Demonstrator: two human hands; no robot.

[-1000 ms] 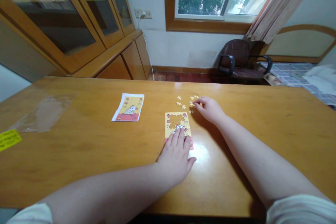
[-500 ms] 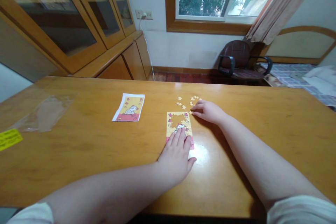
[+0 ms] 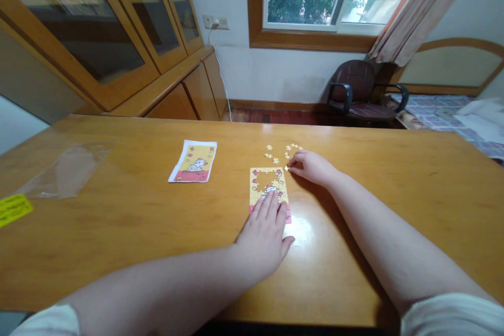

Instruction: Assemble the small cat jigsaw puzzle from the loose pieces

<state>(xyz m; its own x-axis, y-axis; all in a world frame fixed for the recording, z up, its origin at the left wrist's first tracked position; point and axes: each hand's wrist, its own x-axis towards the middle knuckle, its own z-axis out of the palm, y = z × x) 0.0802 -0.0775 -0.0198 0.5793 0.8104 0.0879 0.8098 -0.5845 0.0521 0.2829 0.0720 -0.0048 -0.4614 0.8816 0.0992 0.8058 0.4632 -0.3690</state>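
Observation:
A small yellow and red jigsaw puzzle (image 3: 268, 184) lies partly assembled on the wooden table (image 3: 137, 210), with gaps in its upper part. My left hand (image 3: 264, 233) lies flat on its lower half, fingers stretched out. My right hand (image 3: 311, 166) rests just right of the puzzle's top corner, fingertips pinched on a small yellow puzzle piece (image 3: 286, 168). Several loose yellow pieces (image 3: 281, 152) lie scattered just beyond the puzzle.
A printed reference card (image 3: 193, 160) with the same picture lies to the left. A clear plastic bag (image 3: 65, 168) and a yellow label (image 3: 13, 208) lie at the far left. Beyond the table stand glass-door cabinets (image 3: 118, 37), a dark armchair (image 3: 360, 89) and a bed (image 3: 460, 110).
My right hand has drawn back from the loose pieces to the puzzle's top right corner with a piece pinched in its fingertips. My left hand has stayed flat on the puzzle.

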